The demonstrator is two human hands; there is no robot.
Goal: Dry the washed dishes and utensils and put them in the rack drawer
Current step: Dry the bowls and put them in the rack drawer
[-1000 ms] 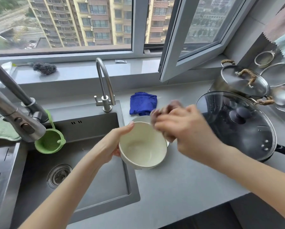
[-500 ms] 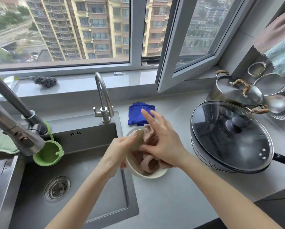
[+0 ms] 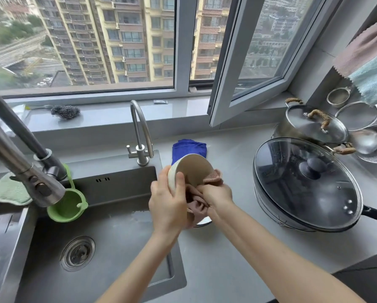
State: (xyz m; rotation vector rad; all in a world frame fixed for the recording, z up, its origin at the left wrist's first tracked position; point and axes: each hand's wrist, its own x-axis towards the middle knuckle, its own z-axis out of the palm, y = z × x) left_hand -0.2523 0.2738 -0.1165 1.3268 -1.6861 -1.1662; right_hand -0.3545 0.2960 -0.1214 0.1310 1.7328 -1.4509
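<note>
- Over the seam between sink and counter: left hand (image 3: 169, 205) closed on the rim of a cream round ceramic bowl (image 3: 192, 172), thumb across the outer wall, fingers out of sight behind.
- Bowl is tipped on edge, off the counter, its pale face turned up and to the right, away from the left palm.
- Right hand (image 3: 217, 196) is fisted around a bunched dusty-pink cloth (image 3: 195, 203), pressing it against the bowl's lower right side; one fold of cloth sticks up past the knuckles.
- Both hands touch through the cloth. Both forearms come in bare from the bottom edge, converging; right wrist bent inward.
- Just under the hands: a curved metal rim (image 3: 203, 221) on the grey countertop (image 3: 227, 259); can't tell what it belongs to.
- Behind the bowl, partly hidden by it: folded bright blue cloth (image 3: 189, 147).
- Left of the left hand: stainless steel sink basin (image 3: 96, 232), a slim arched steel tap (image 3: 140, 136) at its back corner, and a green silicone strainer cup (image 3: 67, 206) hanging off the big pull-out faucet (image 3: 19, 149).
- Right of the right hand, well apart: black wok with glass lid (image 3: 307, 184).
- No legible writing or brand anywhere.
</note>
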